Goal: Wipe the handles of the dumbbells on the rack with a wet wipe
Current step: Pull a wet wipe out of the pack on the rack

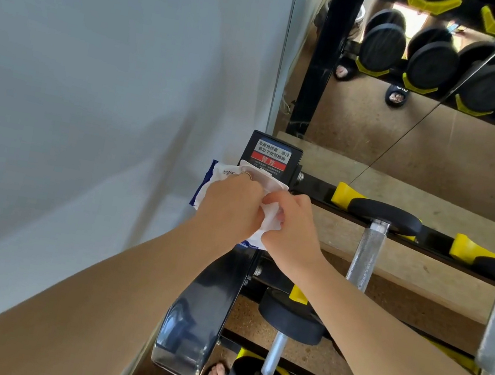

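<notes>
Bright daylight, soft shadows, wide-angle edge distortion

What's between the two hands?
In the head view, a white wet wipe sits between the left hand and right hand. It comes out of the wipe pack that the left hand holds.

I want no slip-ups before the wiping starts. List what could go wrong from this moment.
1. The left hand holds the wipe pack at the rack's end post while the right hand pinches the wet wipe; a hard pull may tear the wipe or drag out extra sheets.
2. The pack may slip and fall beside the rack.
3. The knurled dumbbell handle looks rough and could snag or shred the thin wipe.
</notes>
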Demonstrator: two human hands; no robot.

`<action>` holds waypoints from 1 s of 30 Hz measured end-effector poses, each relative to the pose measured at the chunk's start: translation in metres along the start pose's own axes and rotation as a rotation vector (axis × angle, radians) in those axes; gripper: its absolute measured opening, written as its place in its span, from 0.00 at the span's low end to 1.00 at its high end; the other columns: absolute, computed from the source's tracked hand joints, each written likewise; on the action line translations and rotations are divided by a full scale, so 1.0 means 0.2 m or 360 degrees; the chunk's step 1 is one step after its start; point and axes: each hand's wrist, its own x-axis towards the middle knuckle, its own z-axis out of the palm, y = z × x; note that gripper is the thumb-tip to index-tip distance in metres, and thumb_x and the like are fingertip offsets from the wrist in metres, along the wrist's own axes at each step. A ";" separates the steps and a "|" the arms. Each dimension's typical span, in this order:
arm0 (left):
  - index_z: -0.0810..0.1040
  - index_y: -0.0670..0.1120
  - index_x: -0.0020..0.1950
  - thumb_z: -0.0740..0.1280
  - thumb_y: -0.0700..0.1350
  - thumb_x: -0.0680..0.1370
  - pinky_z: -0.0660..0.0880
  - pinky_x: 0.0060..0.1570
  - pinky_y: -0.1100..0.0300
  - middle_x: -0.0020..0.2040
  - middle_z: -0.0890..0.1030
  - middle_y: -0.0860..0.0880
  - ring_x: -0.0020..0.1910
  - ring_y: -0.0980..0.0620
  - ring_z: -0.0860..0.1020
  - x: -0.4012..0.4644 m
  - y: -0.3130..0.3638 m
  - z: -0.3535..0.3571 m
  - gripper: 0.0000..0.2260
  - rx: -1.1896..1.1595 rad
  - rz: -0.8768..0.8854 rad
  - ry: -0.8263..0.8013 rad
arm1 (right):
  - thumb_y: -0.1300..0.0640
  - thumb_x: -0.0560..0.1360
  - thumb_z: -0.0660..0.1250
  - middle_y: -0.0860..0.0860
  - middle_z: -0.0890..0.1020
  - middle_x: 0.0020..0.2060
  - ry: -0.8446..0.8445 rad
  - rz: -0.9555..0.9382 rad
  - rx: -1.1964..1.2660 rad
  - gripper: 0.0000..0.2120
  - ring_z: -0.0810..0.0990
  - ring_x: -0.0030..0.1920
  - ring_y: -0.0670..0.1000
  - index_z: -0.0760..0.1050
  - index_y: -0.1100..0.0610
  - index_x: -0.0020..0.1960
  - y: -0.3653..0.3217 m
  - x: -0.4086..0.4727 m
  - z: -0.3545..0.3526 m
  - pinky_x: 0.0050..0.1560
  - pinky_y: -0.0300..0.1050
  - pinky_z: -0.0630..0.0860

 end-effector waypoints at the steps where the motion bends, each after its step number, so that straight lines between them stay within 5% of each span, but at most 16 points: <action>1: 0.69 0.45 0.75 0.60 0.51 0.85 0.68 0.72 0.52 0.72 0.75 0.45 0.69 0.44 0.76 0.01 0.00 0.00 0.20 -0.0057 -0.0029 -0.0034 | 0.70 0.69 0.69 0.46 0.66 0.54 0.0010 -0.0009 -0.0040 0.24 0.69 0.53 0.46 0.71 0.47 0.57 0.00 0.00 0.00 0.46 0.32 0.71; 4: 0.75 0.45 0.66 0.61 0.48 0.84 0.74 0.57 0.55 0.62 0.78 0.47 0.55 0.47 0.78 -0.01 -0.04 -0.03 0.13 -0.0271 -0.0076 0.0101 | 0.66 0.69 0.71 0.47 0.65 0.55 -0.0013 -0.0055 -0.0244 0.24 0.70 0.52 0.47 0.71 0.48 0.60 0.02 -0.01 0.00 0.51 0.36 0.76; 6: 0.74 0.44 0.59 0.61 0.44 0.83 0.70 0.48 0.58 0.53 0.73 0.49 0.47 0.50 0.72 -0.02 -0.11 -0.06 0.08 -0.0341 -0.0052 0.0184 | 0.63 0.69 0.71 0.47 0.64 0.55 -0.0039 -0.0078 -0.0322 0.24 0.71 0.52 0.47 0.71 0.47 0.61 0.02 -0.01 0.00 0.50 0.39 0.78; 11: 0.67 0.47 0.54 0.61 0.37 0.80 0.67 0.41 0.57 0.54 0.71 0.47 0.44 0.46 0.72 -0.06 -0.26 -0.08 0.06 -0.0246 0.0196 0.0252 | 0.58 0.72 0.69 0.47 0.64 0.55 -0.0042 -0.0068 -0.0368 0.19 0.73 0.50 0.47 0.70 0.45 0.60 -0.01 0.01 0.00 0.48 0.38 0.78; 14: 0.75 0.50 0.65 0.67 0.42 0.80 0.71 0.52 0.57 0.62 0.73 0.46 0.55 0.48 0.73 -0.07 -0.26 -0.06 0.14 0.0119 0.0452 0.0239 | 0.60 0.73 0.68 0.47 0.63 0.54 -0.0089 -0.0048 -0.0367 0.18 0.73 0.50 0.48 0.69 0.45 0.59 -0.02 0.04 -0.01 0.44 0.35 0.74; 17: 0.81 0.49 0.58 0.78 0.45 0.73 0.74 0.61 0.53 0.60 0.79 0.46 0.59 0.44 0.76 -0.06 -0.25 -0.05 0.15 0.0327 0.0619 0.0338 | 0.61 0.74 0.67 0.48 0.64 0.56 -0.0114 0.0023 -0.0371 0.18 0.71 0.53 0.49 0.70 0.45 0.59 -0.03 0.07 -0.01 0.44 0.33 0.70; 20: 0.78 0.50 0.64 0.72 0.47 0.79 0.69 0.67 0.54 0.66 0.77 0.49 0.64 0.46 0.73 -0.05 -0.23 -0.03 0.14 0.0423 0.0696 0.0302 | 0.59 0.75 0.66 0.49 0.64 0.57 -0.0102 0.0038 -0.0375 0.15 0.71 0.53 0.49 0.70 0.45 0.58 -0.03 0.09 0.00 0.48 0.36 0.69; 24: 0.72 0.49 0.69 0.60 0.51 0.85 0.78 0.59 0.57 0.71 0.74 0.51 0.62 0.50 0.78 -0.05 -0.20 0.00 0.14 0.0115 0.0522 0.0271 | 0.59 0.76 0.66 0.50 0.66 0.59 -0.0120 0.0011 -0.0403 0.13 0.66 0.51 0.47 0.69 0.45 0.57 -0.02 0.11 0.01 0.45 0.32 0.66; 30: 0.68 0.48 0.71 0.61 0.51 0.85 0.79 0.58 0.55 0.71 0.73 0.51 0.63 0.49 0.79 -0.02 -0.18 0.00 0.16 0.0244 0.0530 0.0181 | 0.62 0.75 0.68 0.49 0.64 0.57 -0.0163 0.0022 -0.0392 0.18 0.69 0.51 0.49 0.70 0.46 0.58 -0.02 0.10 -0.01 0.50 0.36 0.73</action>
